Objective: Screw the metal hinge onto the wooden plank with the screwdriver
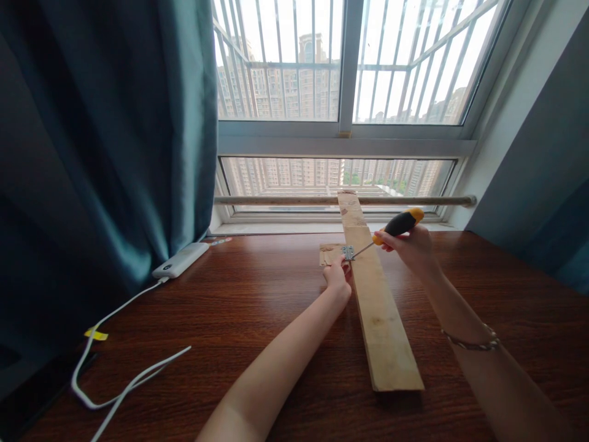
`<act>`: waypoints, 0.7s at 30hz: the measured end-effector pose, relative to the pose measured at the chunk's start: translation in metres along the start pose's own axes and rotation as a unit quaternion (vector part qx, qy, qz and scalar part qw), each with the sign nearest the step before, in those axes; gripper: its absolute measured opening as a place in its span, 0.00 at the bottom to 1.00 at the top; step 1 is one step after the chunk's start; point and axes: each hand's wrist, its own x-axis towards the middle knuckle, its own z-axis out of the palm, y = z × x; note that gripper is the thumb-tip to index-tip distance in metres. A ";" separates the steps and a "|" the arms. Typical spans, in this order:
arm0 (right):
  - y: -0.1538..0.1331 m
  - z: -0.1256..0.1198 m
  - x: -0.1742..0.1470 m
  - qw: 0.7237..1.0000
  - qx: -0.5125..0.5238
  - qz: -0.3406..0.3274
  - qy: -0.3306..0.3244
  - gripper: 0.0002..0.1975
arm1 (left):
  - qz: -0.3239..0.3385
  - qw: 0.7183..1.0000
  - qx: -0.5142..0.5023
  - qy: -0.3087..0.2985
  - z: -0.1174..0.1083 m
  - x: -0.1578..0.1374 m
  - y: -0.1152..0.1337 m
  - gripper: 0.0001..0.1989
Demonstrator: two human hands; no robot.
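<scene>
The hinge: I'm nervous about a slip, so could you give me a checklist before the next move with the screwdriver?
1. Screwdriver gripped: ok, the right hand holds its handle, shaft slanting down to the hinge.
2. Tip seated in a screw: cannot tell, too small to see.
3. Left hand clear of the tip: not ok, I'd say; its fingers are close beside it.
4. Hinge spanning the join: ok, it appears to lie across the small wooden piece and the long board.
5. White cable away from the wood: ok, well off to the left.
</scene>
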 end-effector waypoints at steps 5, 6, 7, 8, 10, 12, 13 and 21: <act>-0.003 -0.009 0.006 0.991 0.104 0.012 -0.089 0.21 | -0.001 1.000 0.007 0.005 0.000 0.000 0.001 0.07; -0.005 -0.012 0.006 0.987 0.118 0.018 -0.104 0.21 | 0.000 1.000 0.007 0.006 0.000 0.000 0.000 0.08; -0.008 -0.014 0.006 0.984 0.130 0.025 -0.119 0.21 | 0.001 1.000 0.007 0.007 0.000 0.001 0.000 0.08; -0.010 -0.017 0.006 0.980 0.139 0.033 -0.137 0.21 | 0.001 1.000 0.007 0.008 0.000 0.001 0.000 0.08; -0.012 -0.022 0.007 0.973 0.148 0.043 -0.170 0.21 | 0.002 1.000 0.005 0.008 0.000 0.001 0.000 0.09; -0.011 -0.024 0.007 0.971 0.144 0.051 -0.184 0.20 | 0.002 1.000 0.005 0.005 0.000 0.000 0.000 0.09; -0.010 -0.023 0.008 0.973 0.136 0.052 -0.179 0.20 | 0.002 1.000 0.006 0.005 0.000 0.000 0.000 0.09; 0.002 -0.001 0.005 0.999 -0.030 0.024 0.038 0.18 | 0.005 1.000 -0.002 0.006 -0.001 0.003 -0.001 0.10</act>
